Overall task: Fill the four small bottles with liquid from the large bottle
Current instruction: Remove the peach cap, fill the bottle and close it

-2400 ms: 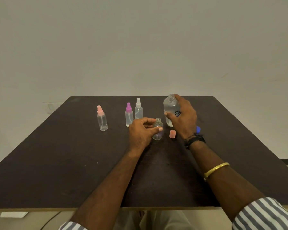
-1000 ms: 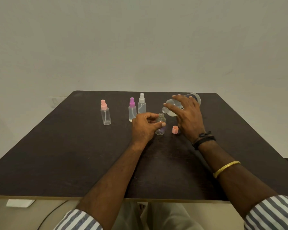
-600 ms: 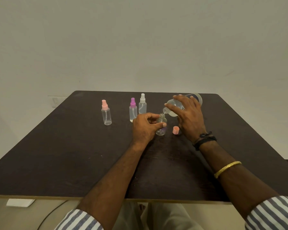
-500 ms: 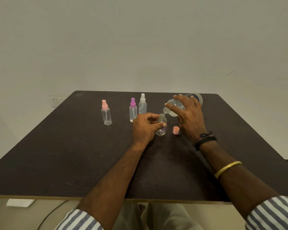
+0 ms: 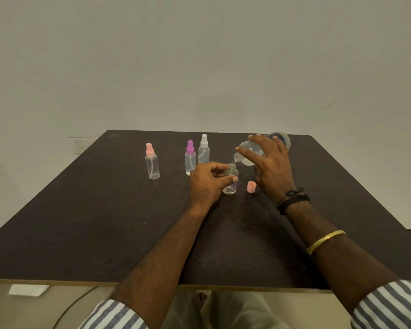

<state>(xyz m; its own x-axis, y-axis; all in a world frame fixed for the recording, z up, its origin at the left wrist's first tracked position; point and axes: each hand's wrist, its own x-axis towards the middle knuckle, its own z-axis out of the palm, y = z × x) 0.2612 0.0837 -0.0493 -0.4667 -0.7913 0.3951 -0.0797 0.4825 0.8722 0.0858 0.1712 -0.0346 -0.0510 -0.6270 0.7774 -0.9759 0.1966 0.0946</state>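
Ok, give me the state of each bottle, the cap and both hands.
round bottle: uncapped, upright
large bottle: uncapped, tilted, neck over round bottle's mouth
pink cap: off, lying loose
pink-topped bottle: capped, upright
purple-topped bottle: capped, upright
white-topped bottle: capped, upright
left hand: grips round bottle
right hand: holds large bottle

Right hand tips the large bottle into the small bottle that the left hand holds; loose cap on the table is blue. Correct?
One error: the loose cap is pink, not blue. It lies on the table beside the small bottle. The rest holds in the head view: the right hand tips the large bottle into it, and the left hand grips it.
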